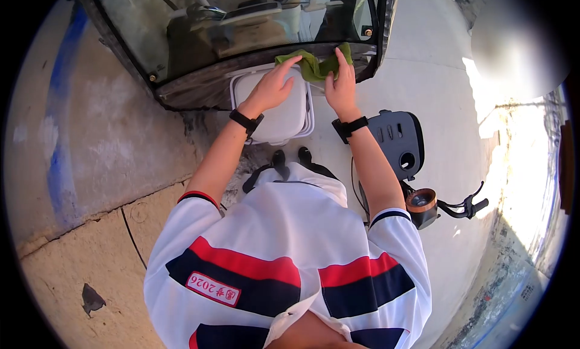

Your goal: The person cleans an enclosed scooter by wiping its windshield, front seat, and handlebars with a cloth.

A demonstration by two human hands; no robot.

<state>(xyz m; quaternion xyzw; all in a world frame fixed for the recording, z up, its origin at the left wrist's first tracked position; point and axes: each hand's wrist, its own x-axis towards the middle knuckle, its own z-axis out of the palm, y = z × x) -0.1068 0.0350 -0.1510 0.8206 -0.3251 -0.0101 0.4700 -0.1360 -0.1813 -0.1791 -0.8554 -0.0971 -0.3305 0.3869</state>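
A green cloth (313, 66) spans the gap between my two hands, bunched and creased, just in front of the lower edge of a clear windshield panel (217, 41). My left hand (269, 90) has its forefinger over the cloth's left end, the thumb apart; its other fingers are partly hidden. On the other end, my right hand (342, 86) grips the cloth between thumb and fingers. Below the panel's dark frame (202, 86), a white stool-like seat (275, 104) sits under my left hand. Black bands circle both wrists.
To the right stand a dark grey plastic panel (396, 140) with slots and a round hole, a round copper-rimmed lamp (421, 201) and a black handlebar (471, 207). A dark cable (133, 237) crosses the floor at left. Bright sunlight falls on the far right.
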